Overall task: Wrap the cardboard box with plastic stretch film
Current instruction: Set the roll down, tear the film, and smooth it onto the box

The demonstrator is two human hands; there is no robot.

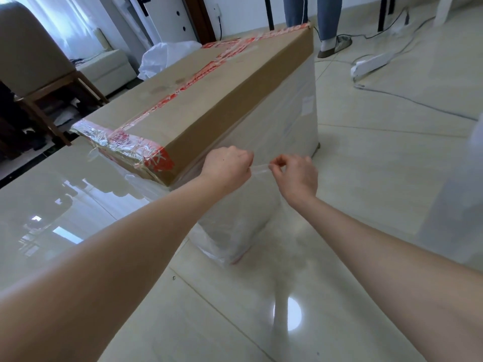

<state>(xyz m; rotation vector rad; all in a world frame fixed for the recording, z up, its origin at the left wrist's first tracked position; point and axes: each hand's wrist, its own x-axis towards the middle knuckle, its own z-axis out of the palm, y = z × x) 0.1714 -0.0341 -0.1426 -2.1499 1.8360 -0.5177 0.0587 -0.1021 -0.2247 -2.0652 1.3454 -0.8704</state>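
Note:
A large cardboard box with red printed tape stands on the tiled floor. Clear stretch film covers its right side and near corner, up to just below the top edge. The top face is bare cardboard. My left hand and my right hand are close together beside the near right corner of the box. Each pinches an end of a short twisted strip of film stretched between them. A loose sheet of film hangs down below the hands.
Another person's legs stand behind the far end of the box. A white power strip with cables lies on the floor at the right. A chair and a white bag are at the left.

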